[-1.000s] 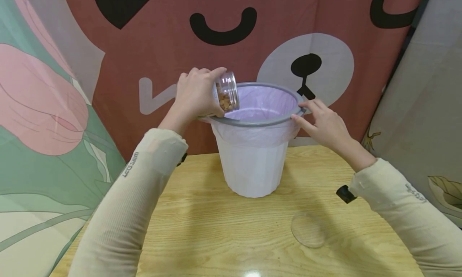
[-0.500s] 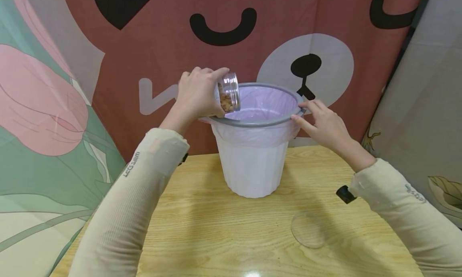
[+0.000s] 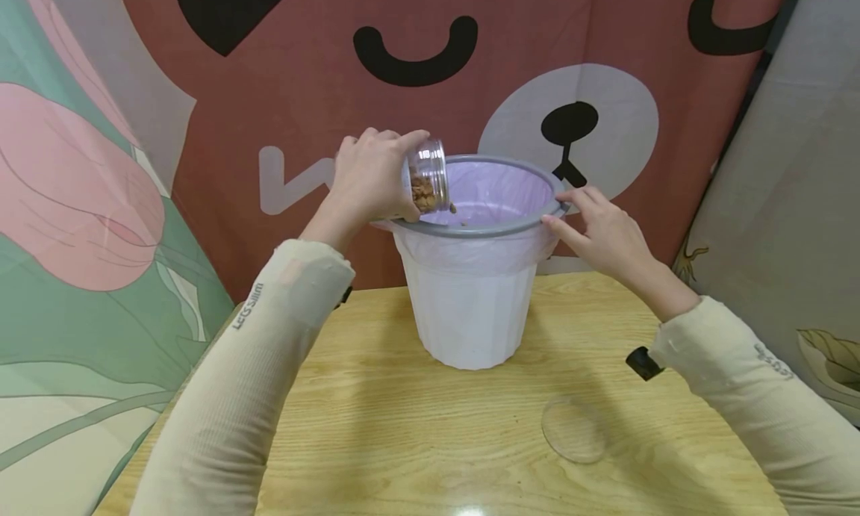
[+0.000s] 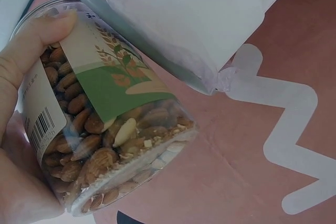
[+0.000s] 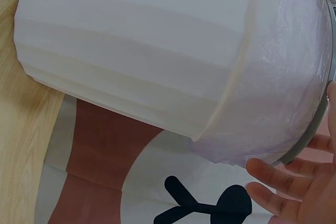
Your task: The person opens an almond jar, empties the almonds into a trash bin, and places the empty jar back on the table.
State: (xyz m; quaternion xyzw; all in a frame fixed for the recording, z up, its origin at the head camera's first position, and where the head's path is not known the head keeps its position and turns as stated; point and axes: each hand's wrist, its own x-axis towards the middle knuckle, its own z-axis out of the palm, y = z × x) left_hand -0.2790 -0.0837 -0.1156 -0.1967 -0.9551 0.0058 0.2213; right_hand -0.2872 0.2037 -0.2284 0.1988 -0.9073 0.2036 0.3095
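Jar [image 3: 428,161] with nuts [image 3: 423,193], tipped on its side above the left edge of a white bin [image 3: 470,314].
From where I stand, the left hand [image 3: 372,174] grips the jar, fingers and thumb curled round it; the jar's long axis is almost level, and its mouth looks right, over the purple bag [image 3: 497,191] which lines the bin. Small pieces [image 3: 453,208] show just outside the mouth. The right hand [image 3: 599,232] is across the bin's opening, farther from the jar; its fingers are loose and touch the grey rim [image 3: 470,231]. A clear lid [image 3: 573,428] lies on the table [image 3: 376,441]. The left wrist view shows what the head view hides behind the hand: the printed label [image 4: 113,95] and the jar's bottom, where many nuts are packed.
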